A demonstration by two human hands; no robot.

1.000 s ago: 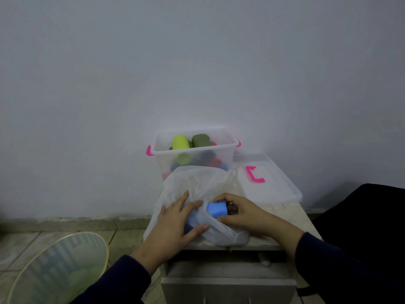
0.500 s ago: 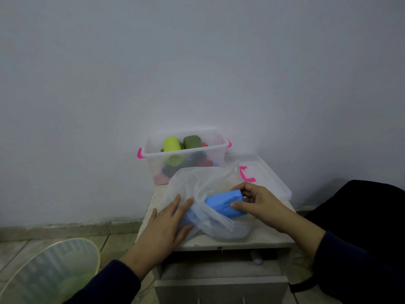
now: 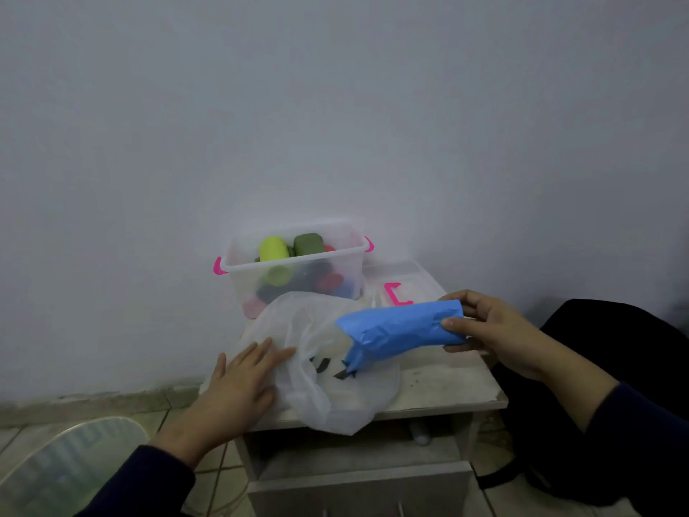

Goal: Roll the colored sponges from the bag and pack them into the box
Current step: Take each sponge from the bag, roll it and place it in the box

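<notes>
A blue sponge [image 3: 399, 330] hangs above the table, drawn out of the translucent white bag [image 3: 324, 382]. My right hand [image 3: 488, 330] grips its right end, thumb on the near side. Only its lower left tip is still over the bag's mouth. My left hand [image 3: 242, 382] rests flat on the bag's left side with straight fingers. Behind the bag stands the clear box [image 3: 350, 270] with pink handles. It holds several rolled sponges, among them a lime one [image 3: 274, 248] and a dark green one [image 3: 308, 243].
The box's clear lid [image 3: 414, 289] with a pink clip lies right of the box. All of it sits on a small pale table [image 3: 447, 386] against the wall, a drawer below. A pale round basket [image 3: 71, 468] stands on the tiled floor at left. A black bag [image 3: 611, 352] lies at right.
My right hand has pulled the blue sponge up and to the right, out of the bag. My left hand has stayed pressed on the bag.
</notes>
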